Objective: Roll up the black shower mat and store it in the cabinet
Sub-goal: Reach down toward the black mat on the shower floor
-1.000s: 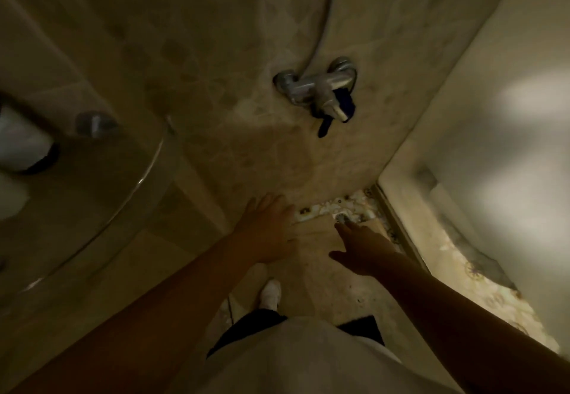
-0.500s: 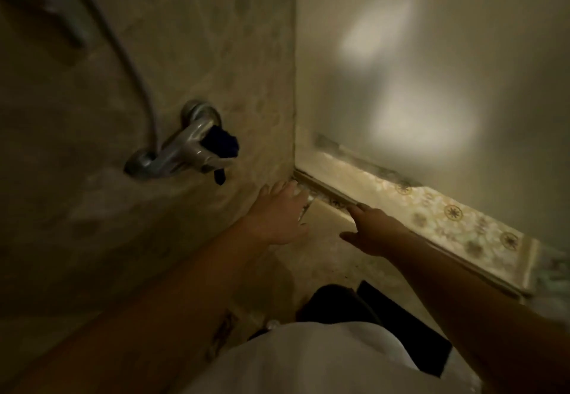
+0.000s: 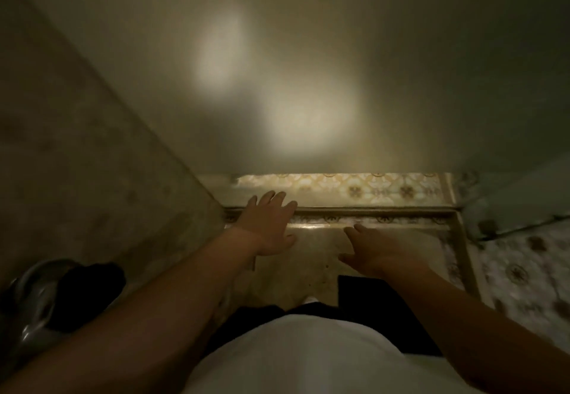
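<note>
Swung rightward since half a second ago: the shower mixer tap (image 3: 34, 295) has slid from upper left of the frame to the lower left edge, and a pale frosted panel (image 3: 308, 69) fills the top.

Both hands reach forward, low over the beige shower floor (image 3: 308, 258): the left hand (image 3: 268, 224) at frame centre, fingers spread, grip released and empty; the right hand (image 3: 379, 251) just right of it, fingers loosely extended, grip released, grasping nothing. Beyond the fingertips a raised threshold (image 3: 339, 208) runs left to right, patterned floor tiles (image 3: 518, 273) past it and at right. A marbled wall (image 3: 77, 177) closes the left side. The black shower mat (image 3: 357, 292) shows only as a dark corner at lower centre, beneath the right forearm, lying flat; its long axis cannot be told.
</note>
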Demonstrator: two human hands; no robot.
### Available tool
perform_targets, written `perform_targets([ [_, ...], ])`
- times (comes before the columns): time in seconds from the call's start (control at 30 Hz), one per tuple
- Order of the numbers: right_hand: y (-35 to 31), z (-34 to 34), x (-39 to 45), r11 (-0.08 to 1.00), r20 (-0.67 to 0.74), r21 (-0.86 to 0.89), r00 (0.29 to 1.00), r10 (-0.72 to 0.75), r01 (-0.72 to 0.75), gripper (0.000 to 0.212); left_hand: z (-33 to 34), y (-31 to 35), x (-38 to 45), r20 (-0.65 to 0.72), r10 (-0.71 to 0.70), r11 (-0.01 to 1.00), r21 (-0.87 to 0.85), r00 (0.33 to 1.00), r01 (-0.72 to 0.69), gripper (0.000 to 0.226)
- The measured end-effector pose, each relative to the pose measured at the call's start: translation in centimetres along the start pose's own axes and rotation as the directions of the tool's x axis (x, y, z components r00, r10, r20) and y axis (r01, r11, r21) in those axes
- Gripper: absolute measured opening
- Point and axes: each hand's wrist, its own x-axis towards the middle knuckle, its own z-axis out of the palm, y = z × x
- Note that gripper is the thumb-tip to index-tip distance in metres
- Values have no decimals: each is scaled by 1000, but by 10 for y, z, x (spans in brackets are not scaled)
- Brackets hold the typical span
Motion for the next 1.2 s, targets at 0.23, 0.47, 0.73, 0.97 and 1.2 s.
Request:
perform_targets([
  [0.23, 62, 21, -33, 914, 92, 291, 959, 268, -283, 81, -36, 61, 99, 53, 398, 902, 159, 916, -401, 79],
  [0.47, 84, 52, -67, 661, 158, 511, 815, 557, -550, 81, -52, 128, 184, 212, 713, 608, 290, 669, -739, 80],
  [0.73, 50, 85, -96, 247, 279, 719, 595, 754, -650, 79, -53, 203, 208, 360, 881, 211, 286, 308, -935, 81],
  [0.97, 9, 111, -113, -20, 356, 807, 459, 814, -591, 65, -38, 233, 197, 498, 857, -10, 276, 134, -961, 81],
  [1.2, -3, 137, -135, -54, 364, 807, 425, 828, -588, 63, -22, 249, 172, 541, 834, -68, 293, 106, -954, 83],
])
